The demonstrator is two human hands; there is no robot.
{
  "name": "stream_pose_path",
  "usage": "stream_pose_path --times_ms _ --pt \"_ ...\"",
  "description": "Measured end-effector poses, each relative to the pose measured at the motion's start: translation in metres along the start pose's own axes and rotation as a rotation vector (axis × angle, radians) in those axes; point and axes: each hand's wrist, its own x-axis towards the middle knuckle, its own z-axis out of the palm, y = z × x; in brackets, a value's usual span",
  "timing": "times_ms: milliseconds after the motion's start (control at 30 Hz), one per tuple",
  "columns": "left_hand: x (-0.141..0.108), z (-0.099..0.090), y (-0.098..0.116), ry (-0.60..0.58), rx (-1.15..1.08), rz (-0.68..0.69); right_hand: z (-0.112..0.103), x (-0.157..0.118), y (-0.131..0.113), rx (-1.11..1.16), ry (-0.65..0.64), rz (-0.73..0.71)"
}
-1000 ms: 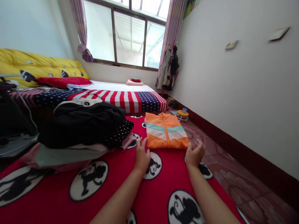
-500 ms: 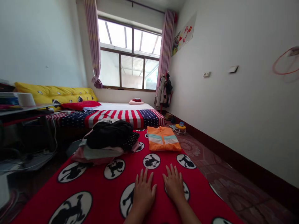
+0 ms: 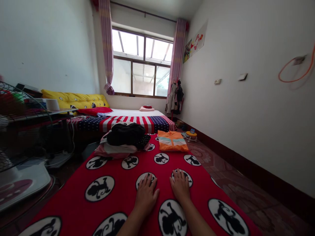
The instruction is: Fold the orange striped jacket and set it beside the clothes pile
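Note:
My left hand (image 3: 147,195) lies palm down on the red blanket (image 3: 123,193), which is printed with black monkeys in white circles. Its fingers are stretched out and hold nothing. To its right, my right hand (image 3: 180,185) rests flat on the same blanket, fingers extended and empty. Beyond my hands, a folded orange jacket (image 3: 169,147) with pale green and white stripes lies at the blanket's far right. Left of it is a heap of clothes, with a black garment (image 3: 126,133) on top and light and pink pieces underneath.
Behind the blanket stands a bed with a striped, starred cover (image 3: 118,123) and a yellow cushion (image 3: 73,100). A fan (image 3: 22,190) and a desk are on the left. At right, a small yellow stool (image 3: 191,134) stands on the floor by the wall.
The view has shifted back and to the left, bringing the fan into sight. Both hands stay flat on the blanket, now farther from the jacket and the clothes heap.

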Motion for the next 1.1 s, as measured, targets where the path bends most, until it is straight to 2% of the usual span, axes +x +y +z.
stream_pose_path --times_ms 300,700,1100 --pt "-0.0018 -0.0069 0.0035 -0.011 0.007 -0.012 0.0020 0.0006 0.0005 0.010 0.044 0.003" --pt "-0.0032 -0.0078 0.0038 0.024 -0.013 0.000 0.0031 0.0018 0.0012 0.005 0.026 0.013" --pt "-0.0036 -0.0105 0.0049 0.011 -0.032 -0.012 0.0004 0.0013 0.0008 0.016 0.003 0.022"
